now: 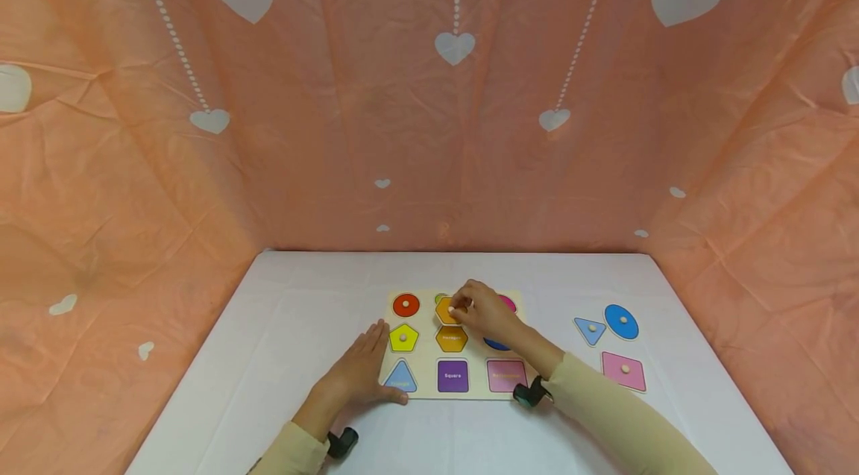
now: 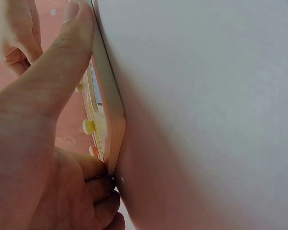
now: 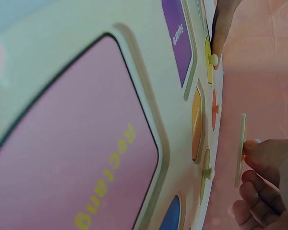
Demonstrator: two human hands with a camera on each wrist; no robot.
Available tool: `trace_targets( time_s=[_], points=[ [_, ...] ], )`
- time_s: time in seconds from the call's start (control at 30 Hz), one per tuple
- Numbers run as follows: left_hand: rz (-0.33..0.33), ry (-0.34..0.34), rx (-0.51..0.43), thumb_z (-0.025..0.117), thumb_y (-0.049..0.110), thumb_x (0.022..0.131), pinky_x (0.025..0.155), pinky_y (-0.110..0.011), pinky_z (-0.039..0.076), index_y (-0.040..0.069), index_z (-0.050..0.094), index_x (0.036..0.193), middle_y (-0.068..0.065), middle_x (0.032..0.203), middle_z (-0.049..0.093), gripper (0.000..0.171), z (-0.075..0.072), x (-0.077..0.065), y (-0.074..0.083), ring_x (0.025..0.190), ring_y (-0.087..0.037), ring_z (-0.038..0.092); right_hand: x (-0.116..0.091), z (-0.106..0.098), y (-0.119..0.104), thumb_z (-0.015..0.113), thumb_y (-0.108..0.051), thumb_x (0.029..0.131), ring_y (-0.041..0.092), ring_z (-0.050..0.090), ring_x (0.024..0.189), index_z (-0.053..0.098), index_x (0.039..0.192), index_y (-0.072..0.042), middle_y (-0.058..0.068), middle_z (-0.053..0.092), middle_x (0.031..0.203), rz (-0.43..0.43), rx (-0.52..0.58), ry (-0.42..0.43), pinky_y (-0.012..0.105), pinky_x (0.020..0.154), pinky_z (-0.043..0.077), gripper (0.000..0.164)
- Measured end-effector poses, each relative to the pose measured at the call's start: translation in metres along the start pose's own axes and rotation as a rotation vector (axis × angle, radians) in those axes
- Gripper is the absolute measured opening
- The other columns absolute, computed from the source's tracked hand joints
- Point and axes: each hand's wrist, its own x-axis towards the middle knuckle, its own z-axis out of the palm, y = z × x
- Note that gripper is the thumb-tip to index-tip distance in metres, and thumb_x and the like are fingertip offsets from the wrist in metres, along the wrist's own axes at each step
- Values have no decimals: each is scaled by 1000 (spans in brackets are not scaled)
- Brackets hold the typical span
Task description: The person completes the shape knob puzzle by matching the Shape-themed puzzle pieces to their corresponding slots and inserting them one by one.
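My right hand (image 1: 488,313) pinches an orange hexagon puzzle piece (image 1: 443,311) by its knob, above a wooden shape board (image 1: 426,363). In the right wrist view the hexagon piece (image 3: 241,151) appears edge-on, raised off the board. The orange hexagon recess (image 1: 452,341) lies bare just below it in the head view. My left hand (image 1: 359,365) rests at the board's lower left corner, fingers straight along the left side and thumb at the front edge. A red circle piece (image 1: 406,305) and a yellow pentagon piece (image 1: 403,338) sit in their recesses; a green piece (image 1: 440,298) is mostly hidden.
Triangle (image 1: 400,378), purple square (image 1: 452,376) and pink rectangle (image 1: 502,375) recesses line the board's front row. To the right, a blue triangle piece (image 1: 590,331), a blue oval piece (image 1: 621,322) and a pink rectangle piece (image 1: 623,371) lie on the white table (image 1: 302,296).
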Motion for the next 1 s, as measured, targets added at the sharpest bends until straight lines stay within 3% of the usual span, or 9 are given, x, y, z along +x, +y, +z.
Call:
trace_targets(
  time_s=[0.3,0.7,1.0],
  points=[
    [-10,-1,5,94,61,72,133,-52,24,-7,25,166,-24,175,24,135,0,0,1,163,-38,23,-16,2,-3,81,-17,98,13,57,89,77,97,-14,-7,60,93,43,-5,-25,24,78,55,5],
    [10,11,2,94,60,73,133,-52,24,-10,26,165,-26,174,24,135,0,-2,2,163,-39,24,-28,12,-2,83,-13,95,12,54,83,75,93,-12,-7,60,89,-34,-37,-55,24,74,53,8],
    [-13,9,-16,95,57,72,133,-53,22,-5,26,167,-23,176,24,133,0,-1,2,163,-38,22,-31,19,0,84,-15,95,10,55,83,74,92,-15,-8,61,92,5,-50,-74,24,75,55,11]
  ],
)
